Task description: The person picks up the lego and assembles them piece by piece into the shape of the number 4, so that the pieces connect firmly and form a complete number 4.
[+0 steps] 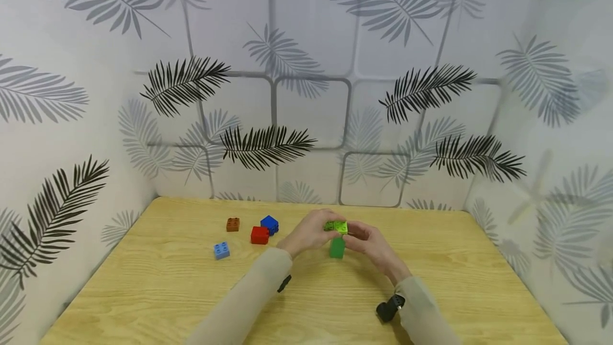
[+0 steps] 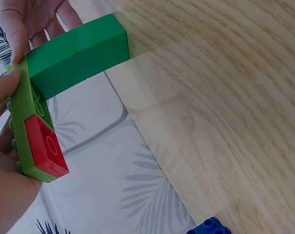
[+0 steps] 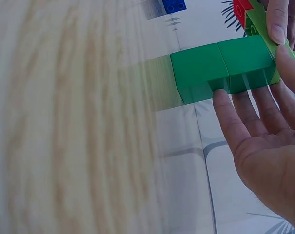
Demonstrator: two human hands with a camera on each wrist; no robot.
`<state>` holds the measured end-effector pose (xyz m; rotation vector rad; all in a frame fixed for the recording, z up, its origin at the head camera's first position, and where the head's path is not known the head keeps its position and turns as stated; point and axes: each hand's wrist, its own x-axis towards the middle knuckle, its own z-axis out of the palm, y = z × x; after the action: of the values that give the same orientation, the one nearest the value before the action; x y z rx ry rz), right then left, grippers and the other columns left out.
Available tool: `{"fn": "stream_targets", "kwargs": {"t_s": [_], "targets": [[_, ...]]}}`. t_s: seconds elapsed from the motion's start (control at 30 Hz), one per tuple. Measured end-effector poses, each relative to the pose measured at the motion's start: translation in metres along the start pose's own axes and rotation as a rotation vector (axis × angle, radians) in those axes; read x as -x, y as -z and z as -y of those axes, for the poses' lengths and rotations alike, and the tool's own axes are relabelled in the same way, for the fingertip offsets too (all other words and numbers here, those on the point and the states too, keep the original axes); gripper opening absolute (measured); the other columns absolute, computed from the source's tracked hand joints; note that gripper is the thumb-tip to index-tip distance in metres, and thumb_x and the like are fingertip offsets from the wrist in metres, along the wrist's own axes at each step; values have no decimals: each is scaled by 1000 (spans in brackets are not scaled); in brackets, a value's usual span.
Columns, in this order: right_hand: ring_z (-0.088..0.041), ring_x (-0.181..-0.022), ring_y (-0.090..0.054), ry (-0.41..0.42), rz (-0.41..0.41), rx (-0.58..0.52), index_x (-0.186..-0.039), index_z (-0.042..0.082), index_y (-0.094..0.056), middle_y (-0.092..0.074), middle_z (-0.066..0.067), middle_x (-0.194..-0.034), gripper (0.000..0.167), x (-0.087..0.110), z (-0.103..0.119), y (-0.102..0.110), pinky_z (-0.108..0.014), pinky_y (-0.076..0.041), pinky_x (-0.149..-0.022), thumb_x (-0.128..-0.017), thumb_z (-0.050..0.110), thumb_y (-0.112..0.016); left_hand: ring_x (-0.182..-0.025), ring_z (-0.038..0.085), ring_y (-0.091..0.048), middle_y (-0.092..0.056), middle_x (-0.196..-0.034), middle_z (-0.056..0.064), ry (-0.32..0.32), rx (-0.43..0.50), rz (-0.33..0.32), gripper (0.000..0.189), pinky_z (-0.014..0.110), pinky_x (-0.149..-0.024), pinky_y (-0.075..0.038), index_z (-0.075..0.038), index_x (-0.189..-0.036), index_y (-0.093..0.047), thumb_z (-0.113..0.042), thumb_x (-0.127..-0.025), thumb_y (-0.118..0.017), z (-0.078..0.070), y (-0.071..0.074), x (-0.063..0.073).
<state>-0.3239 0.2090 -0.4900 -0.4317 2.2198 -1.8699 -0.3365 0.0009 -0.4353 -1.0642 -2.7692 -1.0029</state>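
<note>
Two green bricks (image 2: 79, 53), one on the other, stand upright between the hands, their lower end at the tabletop. A long lime green brick (image 1: 341, 227) lies across their top, its studs up. Under its overhanging left part sits a red brick (image 2: 46, 147), hidden in the head view. My left hand (image 1: 310, 232) grips the lime brick from the left, thumb on the near side. From the right, my right hand (image 1: 375, 247) pinches the lime brick's end with its thumb, its fingers spread along the back of the green bricks (image 3: 223, 68).
To the left lie a brown brick (image 1: 232, 224), a light blue brick (image 1: 222, 250), a red brick (image 1: 259, 235) and a dark blue brick (image 1: 270, 224), the last two close together. Leaf-patterned walls (image 1: 311, 174) enclose the wooden table (image 1: 158, 286) at the back and sides.
</note>
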Motion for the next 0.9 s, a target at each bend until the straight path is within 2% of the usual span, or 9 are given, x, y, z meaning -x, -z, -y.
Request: {"fn": "stream_targets", "kwargs": {"t_s": [0.3, 0.5, 0.7, 0.8, 0.9], "targets": [[-30, -127, -54, -12, -56, -68, -149, -3, -35, -41, -28, -148, 61, 2, 2, 2, -41, -50, -101, -98, 19, -62, -112, 17, -63, -68, -123, 1, 21, -16, 3, 33, 32, -93, -53, -14, -125, -68, -15, -92, -70, -4, 1, -4], [-27, -120, -59, 1, -122, -96, -144, 2, -44, -48, -26, -142, 53, 3, 5, -4, -47, -51, -98, -97, 19, -63, -112, 16, -63, -69, -122, -2, 25, 28, 1, 35, 34, -96, -51, -16, -125, -68, -21, -90, -72, 0, 1, -5], [-26, -113, -64, 16, -188, -107, -134, 6, -57, -59, -23, -133, 45, -1, 8, -10, -49, -52, -96, -93, 20, -69, -118, 18, -62, -66, -127, 0, 25, 61, -35, 40, 39, -100, -50, -18, -127, -61, -22, -90, -73, 5, -1, -3], [-24, -111, -65, 12, -190, -105, -134, 4, -56, -59, -23, -132, 45, -3, 7, -11, -47, -54, -94, -93, 17, -68, -117, 18, -62, -67, -126, 0, 5, 59, -57, 41, 40, -99, -50, -17, -128, -62, -23, -89, -73, 7, -1, -1], [-22, -108, -65, 6, -184, -105, -135, 2, -54, -58, -23, -131, 47, -3, 7, -12, -45, -55, -92, -93, 18, -68, -114, 18, -63, -69, -122, 0, -2, 114, -84, 42, 39, -98, -50, -14, -127, -64, -22, -88, -75, 11, -2, 1]]}}
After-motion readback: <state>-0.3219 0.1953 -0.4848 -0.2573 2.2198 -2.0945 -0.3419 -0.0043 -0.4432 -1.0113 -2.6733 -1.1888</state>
